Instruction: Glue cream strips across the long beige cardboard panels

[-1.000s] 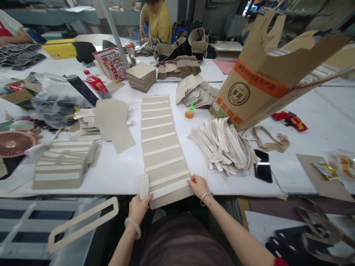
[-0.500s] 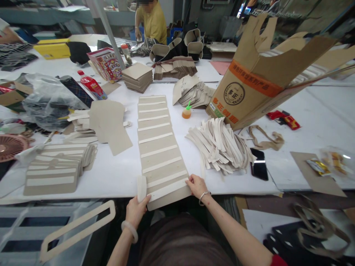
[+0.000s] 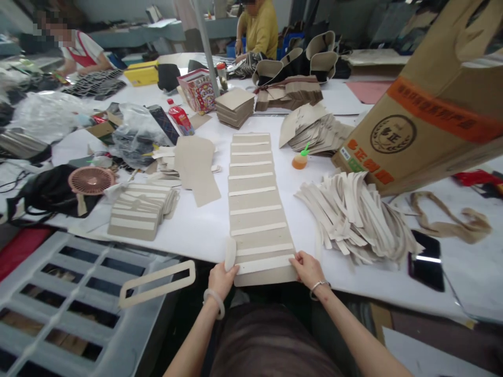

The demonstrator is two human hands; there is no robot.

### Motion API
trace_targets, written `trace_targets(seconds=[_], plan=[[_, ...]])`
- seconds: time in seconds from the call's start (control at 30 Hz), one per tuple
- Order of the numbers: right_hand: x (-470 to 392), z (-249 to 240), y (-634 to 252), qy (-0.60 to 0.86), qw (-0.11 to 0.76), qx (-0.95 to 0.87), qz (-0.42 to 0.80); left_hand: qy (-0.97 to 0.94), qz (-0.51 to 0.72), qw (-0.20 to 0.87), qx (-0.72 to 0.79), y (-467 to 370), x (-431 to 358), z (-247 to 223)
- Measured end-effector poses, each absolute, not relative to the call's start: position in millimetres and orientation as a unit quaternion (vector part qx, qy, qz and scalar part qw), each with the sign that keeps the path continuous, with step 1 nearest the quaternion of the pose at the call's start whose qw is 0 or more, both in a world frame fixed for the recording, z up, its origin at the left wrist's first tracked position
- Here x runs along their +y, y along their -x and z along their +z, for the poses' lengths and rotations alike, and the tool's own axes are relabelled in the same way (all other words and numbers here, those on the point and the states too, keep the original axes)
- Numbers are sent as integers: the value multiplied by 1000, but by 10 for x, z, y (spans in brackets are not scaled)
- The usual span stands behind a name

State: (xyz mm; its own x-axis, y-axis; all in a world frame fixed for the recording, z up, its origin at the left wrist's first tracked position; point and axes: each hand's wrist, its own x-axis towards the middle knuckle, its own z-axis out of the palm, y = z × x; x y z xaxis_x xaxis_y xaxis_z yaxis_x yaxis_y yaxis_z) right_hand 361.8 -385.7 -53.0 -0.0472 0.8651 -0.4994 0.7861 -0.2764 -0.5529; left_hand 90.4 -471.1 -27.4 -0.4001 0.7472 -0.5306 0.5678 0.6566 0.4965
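Observation:
A column of overlapping beige panels [image 3: 257, 199] lies on the white table, each crossed by a pale strip. My left hand [image 3: 222, 280] pinches the left end of the white strip [image 3: 265, 264] on the nearest panel, and another pale strip [image 3: 230, 253] stands up from between its thumb and fingers. At the strip's right end, my right hand [image 3: 308, 269] grips with thumb and fingers closed. To the right lies a heap of loose pale strips [image 3: 353, 214]. A stack of panels with strips [image 3: 137, 209] sits on the left.
A large cardboard box [image 3: 412, 120] leans at the right, near a black phone [image 3: 426, 262]. A small glue bottle [image 3: 299, 161] stands beyond the strips. A pink fan [image 3: 91, 180] and a plastic crate [image 3: 74, 309] are at the left. Two people are across the table.
The view has swung left, so table items appear farther right and a second person shows at the upper left. Both hands keep their hold on the strip.

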Motion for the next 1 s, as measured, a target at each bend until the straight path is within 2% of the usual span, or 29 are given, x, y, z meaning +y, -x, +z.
trace_targets(seconds=[0.63,1.0], plan=[[-3856,-641,-3643,681,24,-605,411,-393,116,374,832,-894,-4764,-332],[-3853,-611,-3625,679,17,-601,421,-395,173,382,818,-927,-4854,-270]])
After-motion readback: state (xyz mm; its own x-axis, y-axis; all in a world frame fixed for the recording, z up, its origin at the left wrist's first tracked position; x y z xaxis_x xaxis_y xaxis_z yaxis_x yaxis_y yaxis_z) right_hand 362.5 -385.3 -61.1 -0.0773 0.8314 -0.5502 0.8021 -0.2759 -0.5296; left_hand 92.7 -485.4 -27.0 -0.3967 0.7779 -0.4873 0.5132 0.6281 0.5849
